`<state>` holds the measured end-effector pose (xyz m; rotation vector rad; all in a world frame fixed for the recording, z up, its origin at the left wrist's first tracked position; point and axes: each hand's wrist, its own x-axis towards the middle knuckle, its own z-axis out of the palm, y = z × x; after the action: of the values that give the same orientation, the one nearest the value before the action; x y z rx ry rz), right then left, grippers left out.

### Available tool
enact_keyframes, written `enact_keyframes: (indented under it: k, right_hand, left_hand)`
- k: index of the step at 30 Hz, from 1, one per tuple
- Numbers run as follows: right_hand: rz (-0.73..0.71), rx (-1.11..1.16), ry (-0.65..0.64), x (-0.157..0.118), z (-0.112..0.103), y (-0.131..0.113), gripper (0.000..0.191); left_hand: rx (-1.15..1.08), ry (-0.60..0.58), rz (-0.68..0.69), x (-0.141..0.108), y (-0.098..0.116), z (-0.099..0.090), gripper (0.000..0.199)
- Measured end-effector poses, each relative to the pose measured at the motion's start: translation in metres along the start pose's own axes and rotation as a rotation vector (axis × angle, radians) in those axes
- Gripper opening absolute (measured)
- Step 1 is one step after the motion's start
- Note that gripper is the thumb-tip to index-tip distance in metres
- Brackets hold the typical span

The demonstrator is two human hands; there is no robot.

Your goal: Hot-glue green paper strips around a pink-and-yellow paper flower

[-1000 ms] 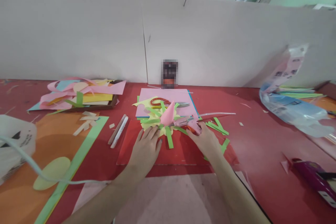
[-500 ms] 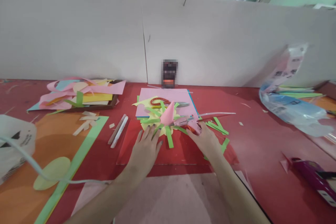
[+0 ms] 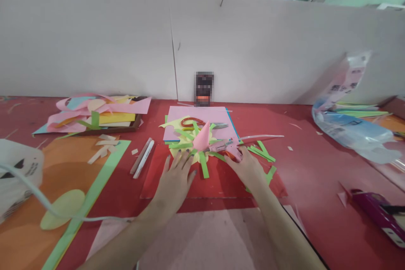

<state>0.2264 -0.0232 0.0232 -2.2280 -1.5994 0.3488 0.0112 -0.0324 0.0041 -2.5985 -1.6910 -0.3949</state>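
A pink paper cone (image 3: 201, 137) stands on a yellow paper flower shape (image 3: 199, 158), with green paper strips (image 3: 204, 166) spreading out around it. My left hand (image 3: 177, 177) lies flat with fingers spread, its fingertips on the near left edge of the yellow paper. My right hand (image 3: 248, 166) is wrapped round a pink glue gun (image 3: 234, 149), whose nozzle points left at the base of the cone. A clear glue stick (image 3: 262, 136) extends to the right behind the gun. Red-handled scissors (image 3: 193, 122) lie behind the cone on pink sheets (image 3: 215, 114).
At the left are a tray of paper scraps (image 3: 136, 124), two pens (image 3: 144, 158), orange paper (image 3: 19, 236) and a white cable (image 3: 95, 219). On the right lie a plastic bag (image 3: 357, 130) and a purple tool (image 3: 376, 213). A white partition (image 3: 110, 42) stands behind the table.
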Motion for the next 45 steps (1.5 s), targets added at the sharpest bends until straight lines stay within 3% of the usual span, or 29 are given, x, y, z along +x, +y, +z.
enact_keyframes:
  k: [13, 21, 34, 38, 41, 45]
  right_hand:
    - [0.002, 0.008, 0.002, 0.0, -0.001, -0.001, 0.048]
    - [0.006, 0.028, -0.009, 0.001, -0.001, 0.001, 0.048]
    - [0.019, 0.051, -0.014, 0.004, -0.006, 0.007, 0.046]
    - [0.034, 0.024, -0.027, 0.005, -0.006, 0.007, 0.046]
    - [0.028, 0.023, -0.028, 0.006, -0.008, 0.008, 0.045]
    - [0.029, -0.003, -0.034, 0.005, -0.008, 0.007, 0.047]
  left_hand:
    - [-0.181, -0.003, -0.054, 0.001, -0.004, -0.003, 0.036]
    - [-0.274, 0.122, -0.1, 0.01, -0.013, 0.002, 0.031]
    - [-0.262, 0.092, -0.078, 0.01, -0.012, -0.001, 0.042]
    - [-0.305, 0.177, -0.091, 0.01, -0.014, 0.0, 0.041]
    - [-0.301, 0.213, -0.047, 0.009, -0.012, -0.002, 0.038]
    - [-0.313, 0.109, 0.101, 0.007, -0.007, -0.002, 0.035]
